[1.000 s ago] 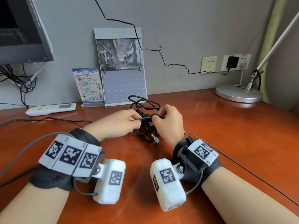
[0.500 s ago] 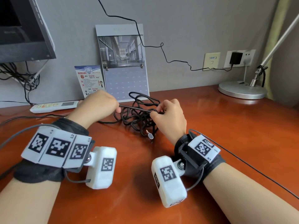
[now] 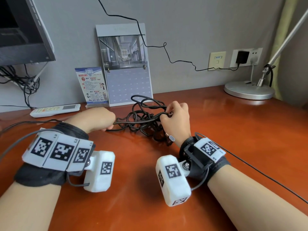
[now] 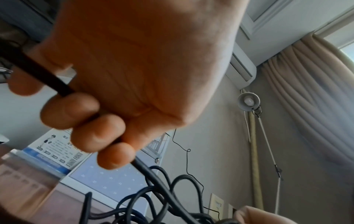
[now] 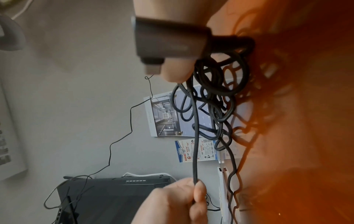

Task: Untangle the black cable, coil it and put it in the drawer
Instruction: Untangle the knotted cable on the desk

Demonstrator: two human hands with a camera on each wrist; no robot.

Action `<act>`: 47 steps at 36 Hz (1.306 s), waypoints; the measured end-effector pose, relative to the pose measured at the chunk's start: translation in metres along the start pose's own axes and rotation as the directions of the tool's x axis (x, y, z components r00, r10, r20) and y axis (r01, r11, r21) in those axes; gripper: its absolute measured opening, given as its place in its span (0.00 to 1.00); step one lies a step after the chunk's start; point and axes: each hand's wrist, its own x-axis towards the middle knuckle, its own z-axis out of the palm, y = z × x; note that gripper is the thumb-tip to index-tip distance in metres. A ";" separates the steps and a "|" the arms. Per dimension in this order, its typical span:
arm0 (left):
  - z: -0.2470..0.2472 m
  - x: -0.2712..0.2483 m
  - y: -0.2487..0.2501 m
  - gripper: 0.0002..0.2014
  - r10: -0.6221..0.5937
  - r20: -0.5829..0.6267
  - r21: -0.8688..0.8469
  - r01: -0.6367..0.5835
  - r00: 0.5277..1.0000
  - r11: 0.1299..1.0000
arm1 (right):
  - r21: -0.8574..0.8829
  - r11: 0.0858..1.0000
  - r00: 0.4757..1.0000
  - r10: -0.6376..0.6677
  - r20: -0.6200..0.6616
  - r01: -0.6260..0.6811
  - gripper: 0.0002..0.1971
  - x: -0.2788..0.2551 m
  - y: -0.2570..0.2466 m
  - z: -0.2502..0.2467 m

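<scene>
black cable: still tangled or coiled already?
Tangled. The black cable lies in a knotted heap of crossing loops on the desk; the left hand draws out one strand while the right hand pinches the bundle.

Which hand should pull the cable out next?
Probably the left hand: it already grips a free strand of the cable leading out of the tangle, while the right hand pinches the knot steady.

Blk wristbands [image 3: 41,177]; 2 white tagged cams [image 3: 173,179]
</scene>
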 end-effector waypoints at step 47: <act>-0.019 0.018 -0.042 0.14 0.138 -0.203 -0.029 -0.147 0.969 0.989 | 0.018 0.998 0.940 -0.064 0.336 0.061 0.08 0.017 -0.016 -0.046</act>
